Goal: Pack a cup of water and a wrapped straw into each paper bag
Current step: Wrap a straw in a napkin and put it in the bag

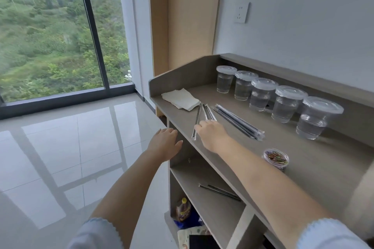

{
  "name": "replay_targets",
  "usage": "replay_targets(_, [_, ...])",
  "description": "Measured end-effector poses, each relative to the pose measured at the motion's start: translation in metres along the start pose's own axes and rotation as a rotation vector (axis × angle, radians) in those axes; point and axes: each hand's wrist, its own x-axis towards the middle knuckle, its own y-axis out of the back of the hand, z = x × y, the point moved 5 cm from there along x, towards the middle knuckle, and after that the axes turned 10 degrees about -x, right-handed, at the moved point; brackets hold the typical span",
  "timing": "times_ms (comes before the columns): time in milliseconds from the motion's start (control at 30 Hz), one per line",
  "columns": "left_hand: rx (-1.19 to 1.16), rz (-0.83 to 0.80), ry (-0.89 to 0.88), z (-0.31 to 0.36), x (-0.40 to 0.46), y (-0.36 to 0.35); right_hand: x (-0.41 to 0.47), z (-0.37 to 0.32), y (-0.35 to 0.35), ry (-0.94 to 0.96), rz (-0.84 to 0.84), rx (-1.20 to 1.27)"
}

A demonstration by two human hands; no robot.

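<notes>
Several lidded clear cups of water [261, 95] stand in a row along the back of the grey desk [315, 153]. A flat stack of folded white paper bags [181, 99] lies at the desk's left end. A bundle of wrapped black straws [238, 121] lies in front of the cups. My right hand [211, 134] reaches over a few loose wrapped straws [198, 116], its fingers curled down onto them. My left hand [166, 142] is relaxed, fingers straight, at the desk's front left corner, holding nothing.
A small clear jar of coloured paper clips [275, 157] sits near the desk's front right. On the shelf below lie two more straws [220, 191], with a bottle [183, 208] and bags under it. Left of the desk is tiled floor and a large window.
</notes>
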Motion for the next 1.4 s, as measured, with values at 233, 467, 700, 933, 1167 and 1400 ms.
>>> replay_targets(233, [-0.022,-0.029,-0.118,-0.043,0.108,0.013,0.089,-0.007,-0.032,0.179,-0.046,-0.302])
replay_targets(467, [-0.019,-0.018,-0.289,-0.053,0.181,0.017,0.122,0.01,-0.04,0.216,0.121,-0.34])
replay_targets(700, [-0.009,-0.048,-0.323,-0.036,0.222,0.006,0.122,0.069,-0.032,-0.091,0.35,-0.092])
replay_targets(933, [0.014,-0.14,-0.292,-0.029,0.24,-0.005,0.123,0.095,-0.037,-0.218,0.394,-0.059])
replay_targets(1167, [-0.037,-0.135,-0.3,-0.031,0.238,-0.002,0.129,0.09,-0.043,-0.193,0.394,-0.052])
replay_targets(1400, [0.068,-0.128,-0.332,-0.021,0.232,-0.004,0.131,0.087,-0.044,-0.204,0.387,-0.036])
